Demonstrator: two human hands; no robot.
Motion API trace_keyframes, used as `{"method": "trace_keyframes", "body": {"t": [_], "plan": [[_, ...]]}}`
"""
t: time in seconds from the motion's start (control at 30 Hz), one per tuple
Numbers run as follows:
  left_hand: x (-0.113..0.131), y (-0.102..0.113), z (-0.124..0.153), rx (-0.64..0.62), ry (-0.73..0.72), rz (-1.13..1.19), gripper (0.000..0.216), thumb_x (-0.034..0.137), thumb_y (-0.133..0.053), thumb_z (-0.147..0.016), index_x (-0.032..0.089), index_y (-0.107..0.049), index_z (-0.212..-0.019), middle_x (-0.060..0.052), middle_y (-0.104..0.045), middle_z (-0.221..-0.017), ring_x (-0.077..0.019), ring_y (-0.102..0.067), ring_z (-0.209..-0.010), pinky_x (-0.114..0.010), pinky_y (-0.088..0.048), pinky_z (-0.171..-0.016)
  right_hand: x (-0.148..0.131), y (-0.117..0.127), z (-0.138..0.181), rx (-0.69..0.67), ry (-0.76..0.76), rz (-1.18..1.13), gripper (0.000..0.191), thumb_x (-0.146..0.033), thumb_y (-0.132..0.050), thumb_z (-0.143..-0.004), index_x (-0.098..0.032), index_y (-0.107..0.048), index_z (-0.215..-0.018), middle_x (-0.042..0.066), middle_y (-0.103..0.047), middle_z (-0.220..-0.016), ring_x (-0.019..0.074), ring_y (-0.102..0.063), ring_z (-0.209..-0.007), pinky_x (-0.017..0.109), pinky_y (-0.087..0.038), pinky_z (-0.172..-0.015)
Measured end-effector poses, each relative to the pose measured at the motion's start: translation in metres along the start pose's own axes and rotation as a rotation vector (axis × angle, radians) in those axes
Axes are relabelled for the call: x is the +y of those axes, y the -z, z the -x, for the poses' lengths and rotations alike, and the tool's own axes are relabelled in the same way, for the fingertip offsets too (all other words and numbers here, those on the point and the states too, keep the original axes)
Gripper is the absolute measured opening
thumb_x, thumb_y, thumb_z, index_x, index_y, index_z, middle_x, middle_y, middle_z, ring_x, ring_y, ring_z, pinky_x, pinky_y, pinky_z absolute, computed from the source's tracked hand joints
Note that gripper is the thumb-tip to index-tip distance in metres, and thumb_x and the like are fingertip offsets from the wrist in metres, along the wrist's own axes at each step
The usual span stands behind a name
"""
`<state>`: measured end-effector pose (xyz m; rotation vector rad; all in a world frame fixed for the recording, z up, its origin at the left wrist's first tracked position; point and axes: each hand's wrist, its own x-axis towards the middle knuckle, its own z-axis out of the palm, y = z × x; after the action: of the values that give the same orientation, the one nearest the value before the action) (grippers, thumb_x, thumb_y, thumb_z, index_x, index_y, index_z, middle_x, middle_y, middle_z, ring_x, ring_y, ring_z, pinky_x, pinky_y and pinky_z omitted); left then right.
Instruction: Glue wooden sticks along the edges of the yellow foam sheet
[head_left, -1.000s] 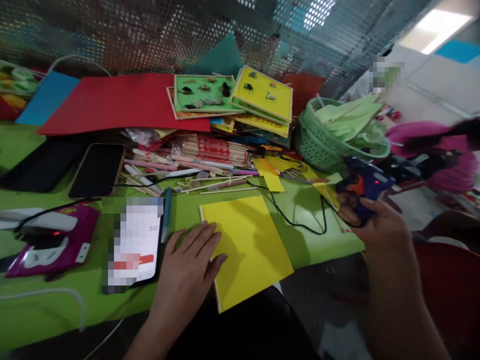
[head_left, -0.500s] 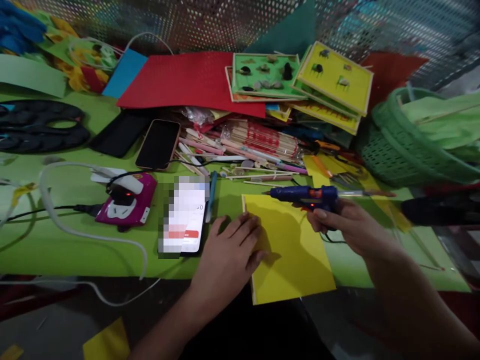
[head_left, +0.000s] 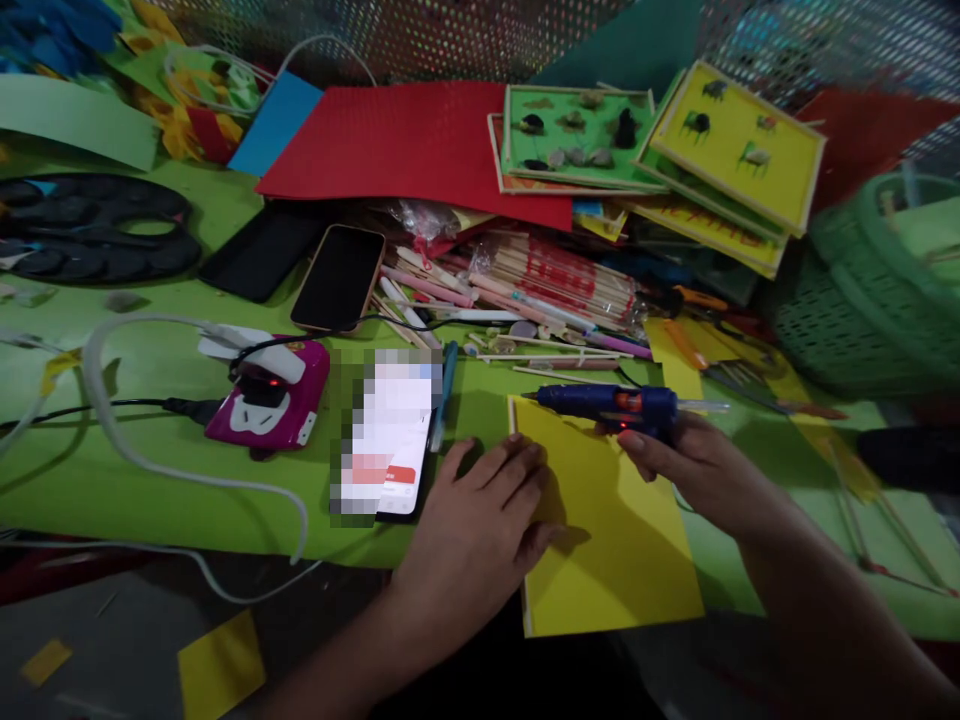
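head: card (head_left: 626,540) partly under left hand (head_left: 480,515)

The sheet (head_left: 622,540) under the left fingers (head_left: 495,470) is plain yellow, and the strip (head_left: 527,614) along its edge is pale cream. The glue gun (head_left: 585,402) in the right fingers (head_left: 651,455) is dark blue, with an orange part (head_left: 628,400) and a red light (head_left: 624,426). The counter (head_left: 360,545) beneath is bright green. Left of the left fingers, the socket block (head_left: 309,390) is magenta with a white face (head_left: 255,418). Beyond the fingers, the large paper (head_left: 397,145) is red, and the wrapped sticks (head_left: 559,275) are pale with red markings. Right of the right fingers, the basket (head_left: 832,310) is green, with a pattern of small holes.
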<state>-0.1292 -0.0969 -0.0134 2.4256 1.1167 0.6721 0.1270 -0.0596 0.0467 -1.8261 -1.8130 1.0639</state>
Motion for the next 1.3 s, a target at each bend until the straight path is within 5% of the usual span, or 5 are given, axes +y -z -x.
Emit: {"method": "trace_keyframes", "body": {"t": [0.5,1.3], "plan": [[0.0013,0.0027,-0.0016,0.002,0.003,0.009,0.035,0.042,-0.053,-0.104,0.021,-0.063,-0.131,-0.002,-0.065,-0.144,-0.0197,-0.053,-0.139,-0.046,-0.032,-0.117,0.0049,-0.0032,-0.0073,-0.036,0.015,0.064,0.046,-0.07,-0.057,-0.088,-0.025,-0.069,-0.087,0.0,-0.053,-0.058,0.0176,-0.05,-0.051,0.031,-0.044,-0.045],[0.0002,0.001,-0.0001,0.017,-0.001,0.006,0.035,0.043,-0.052,-0.104,0.021,-0.062,-0.13,-0.002,-0.065,-0.144,-0.019,-0.052,-0.14,-0.045,-0.03,-0.117,0.0013,-0.0016,-0.0079,-0.023,0.059,0.122,0.044,-0.065,-0.058,-0.089,-0.024,-0.064,-0.073,-0.001,-0.051,-0.053,0.0165,-0.048,-0.047,0.029,-0.039,-0.043]]}}
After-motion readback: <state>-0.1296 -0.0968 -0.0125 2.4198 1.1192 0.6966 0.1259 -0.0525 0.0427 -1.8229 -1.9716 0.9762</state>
